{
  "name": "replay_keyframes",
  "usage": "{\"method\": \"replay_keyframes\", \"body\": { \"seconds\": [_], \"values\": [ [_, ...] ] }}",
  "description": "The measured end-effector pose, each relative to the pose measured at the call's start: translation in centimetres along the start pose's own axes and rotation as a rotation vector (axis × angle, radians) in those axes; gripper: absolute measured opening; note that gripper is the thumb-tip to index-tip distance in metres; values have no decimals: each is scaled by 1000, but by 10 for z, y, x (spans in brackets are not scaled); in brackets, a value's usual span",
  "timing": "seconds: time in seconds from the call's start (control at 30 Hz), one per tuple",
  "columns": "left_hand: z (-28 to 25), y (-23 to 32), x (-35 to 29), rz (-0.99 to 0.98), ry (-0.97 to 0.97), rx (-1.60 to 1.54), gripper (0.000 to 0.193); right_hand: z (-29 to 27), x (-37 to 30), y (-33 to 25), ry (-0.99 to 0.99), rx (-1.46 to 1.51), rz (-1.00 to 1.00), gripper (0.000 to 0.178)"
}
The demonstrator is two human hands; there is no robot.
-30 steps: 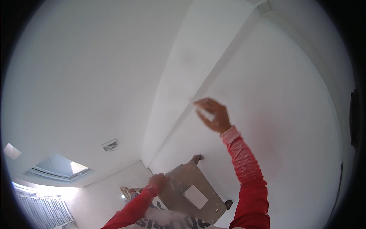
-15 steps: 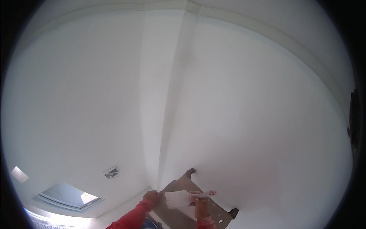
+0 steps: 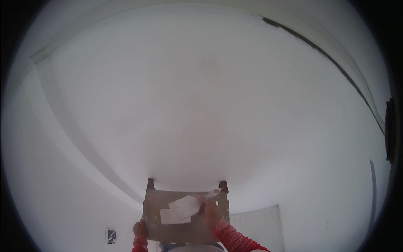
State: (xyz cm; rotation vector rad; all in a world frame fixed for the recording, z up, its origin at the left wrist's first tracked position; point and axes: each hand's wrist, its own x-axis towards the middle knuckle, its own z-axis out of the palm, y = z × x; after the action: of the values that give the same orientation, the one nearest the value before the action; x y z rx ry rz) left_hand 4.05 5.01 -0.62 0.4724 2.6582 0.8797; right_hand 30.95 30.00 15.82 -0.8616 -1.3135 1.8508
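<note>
A worn brown board [image 3: 168, 233] with two dark stubby ends along its far side is in front of me, close to a white wall. My left hand [image 3: 140, 229] is closed on the board's left edge. Over the board, my right hand [image 3: 208, 213] is closed round a wide, flat white brush [image 3: 184, 206], whose stained handle end sticks out beyond the fingers. Beneath the brush's wide end, a pale rectangular patch or piece [image 3: 174, 217] shows on the board; I cannot tell which. Both sleeves are red, with white specks on the right one.
The white wall [image 3: 189, 105] fills most of the view. A dark strip [image 3: 327, 54] runs below the trim at upper right. At lower left, a small open box [image 3: 111, 236] is set in the wall. A pale panel [image 3: 258, 229] stands right of the board.
My view has swung right, so the wall corner is now at the left and the window has left the picture. The board looks squarer; both hands keep their hold.
</note>
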Motion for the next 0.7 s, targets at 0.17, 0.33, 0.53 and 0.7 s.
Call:
{"method": "replay_keyframes", "body": {
  "seconds": [0.17,0.33,0.53,0.7],
  "values": [
    [18,-36,23,365,-31,348,56,-18,-30,-1,267,299,190,39],
    [30,-44,45,285,-232,-191,51,-53,-63,-7,427,349,145,39],
    [54,-50,38,440,226,-164,54,-46,-87,-12,482,289,104,42],
    [57,-34,55,549,358,-238,57,-24,-90,-23,537,375,56,38]
  ]
}}
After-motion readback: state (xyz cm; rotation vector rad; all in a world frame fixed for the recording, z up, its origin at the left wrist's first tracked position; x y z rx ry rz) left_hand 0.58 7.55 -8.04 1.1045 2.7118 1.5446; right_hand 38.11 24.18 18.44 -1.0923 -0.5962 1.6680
